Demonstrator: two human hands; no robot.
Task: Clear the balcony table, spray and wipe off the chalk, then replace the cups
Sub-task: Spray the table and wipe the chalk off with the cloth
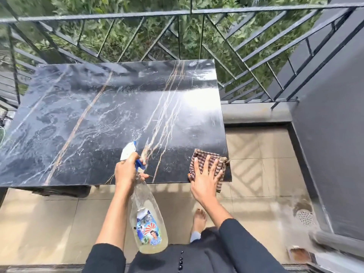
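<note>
The black marble table [94, 119] fills the middle of the view, its top wet and streaked with pale smears. My left hand [126, 172] grips the neck and trigger of a clear spray bottle [147, 223], whose white and blue nozzle points over the table's near edge. My right hand [204, 178] lies flat with fingers spread on a brown checked cloth [211, 160] at the table's near right corner; part of the cloth hangs over the edge. No cups are in view.
A dark metal railing [197, 10] runs behind and to the right of the table, with greenery beyond. A grey wall [331, 134] stands at the right. The tiled floor [49, 223] has a round drain [305, 217] at the right. My bare foot [199, 219] stands below the table edge.
</note>
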